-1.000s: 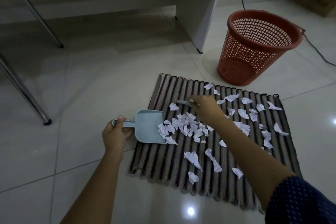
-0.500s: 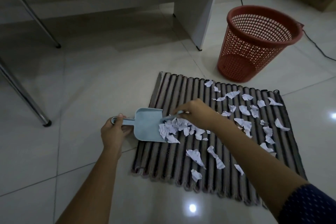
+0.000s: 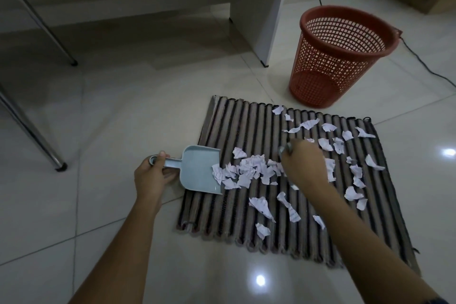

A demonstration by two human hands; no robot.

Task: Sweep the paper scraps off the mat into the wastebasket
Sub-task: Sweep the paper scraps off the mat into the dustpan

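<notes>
Sweeping in progress on striped mat (image 3: 234, 217): dustpan at the mat's left edge, scraps piled at its mouth.

Left hand (image 3: 151, 175) has fingers wrapped around the handle of the pale blue dustpan (image 3: 199, 170), thumb on top; the pan's open mouth lies on the left edge of the mat, facing right. Right hand (image 3: 302, 164) is clenched over the middle of the mat around a small grey handle end (image 3: 286, 148); the rest of that tool is hidden under the hand. Densest cluster of white paper scraps (image 3: 249, 170) sits between the pan mouth and the right hand, a few pieces touching the pan lip. Other scraps are scattered over the right and near parts of the mat. Red mesh wastebasket (image 3: 341, 57) stands upright on the tile floor (image 3: 111, 118), just beyond the mat's far edge, beside a white desk leg (image 3: 259, 15).
</notes>
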